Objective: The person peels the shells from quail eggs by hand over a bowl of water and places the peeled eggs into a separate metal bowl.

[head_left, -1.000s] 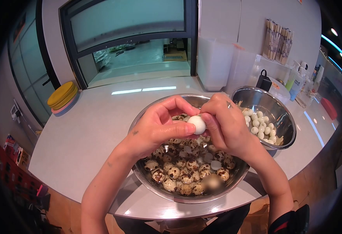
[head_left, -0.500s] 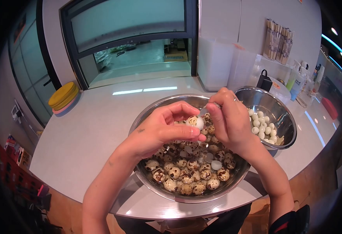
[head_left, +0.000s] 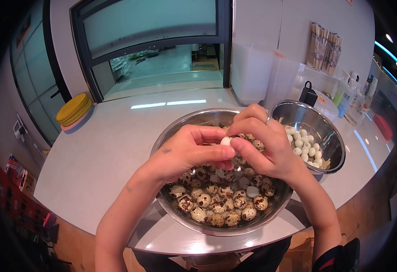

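A partly peeled quail egg (head_left: 226, 141) shows white between my fingers, above a large steel bowl (head_left: 162, 136). My left hand (head_left: 191, 147) grips the egg between thumb and fingers. From the other side my right hand (head_left: 264, 143) closes thumb and fingers against the same egg; whether a bit of shell is pinched there is hidden. Below, the bowl holds water with many speckled quail eggs (head_left: 219, 207) in their shells. A pale round piece (head_left: 252, 191) floats among them. To the right, a smaller steel bowl (head_left: 336, 131) contains peeled white eggs (head_left: 305, 145).
Stacked yellow and pink round items (head_left: 74, 111) stand at the counter's left. Behind the bowls are clear plastic containers (head_left: 253, 75), a black box with a loop (head_left: 308, 95) and pump bottles (head_left: 346, 99). The white counter (head_left: 94, 167) has a curved front edge.
My right hand has come in from the right and now presses its fingers onto the egg. My left hand keeps holding it in nearly the same place.
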Demonstrator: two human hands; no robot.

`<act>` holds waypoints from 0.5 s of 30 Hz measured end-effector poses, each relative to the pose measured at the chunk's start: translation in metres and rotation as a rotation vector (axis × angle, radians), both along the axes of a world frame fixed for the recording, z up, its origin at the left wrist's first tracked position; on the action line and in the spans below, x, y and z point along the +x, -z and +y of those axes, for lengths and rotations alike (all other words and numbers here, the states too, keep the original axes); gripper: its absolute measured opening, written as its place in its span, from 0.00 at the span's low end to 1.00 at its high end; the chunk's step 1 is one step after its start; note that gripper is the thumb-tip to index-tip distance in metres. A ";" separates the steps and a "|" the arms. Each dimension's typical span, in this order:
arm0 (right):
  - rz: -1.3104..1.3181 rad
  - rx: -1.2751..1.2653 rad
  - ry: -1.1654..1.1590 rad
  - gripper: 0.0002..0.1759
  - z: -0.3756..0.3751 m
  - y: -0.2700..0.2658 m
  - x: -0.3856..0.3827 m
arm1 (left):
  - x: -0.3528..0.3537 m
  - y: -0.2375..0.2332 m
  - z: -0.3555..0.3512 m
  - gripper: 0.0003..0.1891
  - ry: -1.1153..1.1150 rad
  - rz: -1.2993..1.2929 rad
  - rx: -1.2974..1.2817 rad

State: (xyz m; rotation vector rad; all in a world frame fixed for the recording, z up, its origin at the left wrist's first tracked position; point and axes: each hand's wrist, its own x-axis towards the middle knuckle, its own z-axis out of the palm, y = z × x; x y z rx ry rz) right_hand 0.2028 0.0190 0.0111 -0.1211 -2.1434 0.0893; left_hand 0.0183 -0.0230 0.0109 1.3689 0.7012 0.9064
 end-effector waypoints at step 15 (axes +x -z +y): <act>0.031 0.078 0.148 0.04 -0.003 0.004 -0.001 | 0.004 0.002 0.001 0.21 -0.039 0.013 0.010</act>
